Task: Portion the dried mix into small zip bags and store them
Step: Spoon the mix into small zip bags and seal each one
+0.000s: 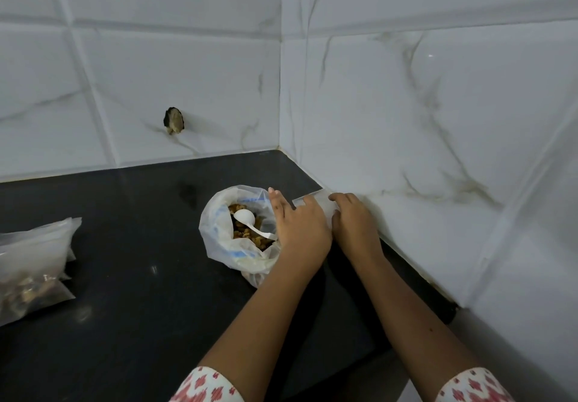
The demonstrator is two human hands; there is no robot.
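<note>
White marble-veined wall tiles [406, 104] meet in a corner behind a black counter [140, 276]; one tile on the left wall has a dark broken hole [173, 120].

Large plastic bag [219, 232] sits mid-counter, mouth rolled open and facing up. Inside: brown dried mix [247, 232] and a white plastic spoon [250, 221], bowl toward the far left, handle running near-right to the bag's rim.

Small zip bag [312, 201], clear and apparently empty, lies just right of the large bag, close against the right wall. Its long axis seems to run left to right; much of it is hidden under the hands.

Left hand [297, 226] is palm down, fingers extended and pressing on the small bag's left part, its side against the large bag's rim. Right hand [355, 223] has fingers curled over the bag's right part, gripping or pinching it; exact hold unclear. Both sleeves white with red print.

Filled zip bags [31, 264] lie piled at the far left counter edge, well apart from the hands, brown mix visible in the lower one.
</note>
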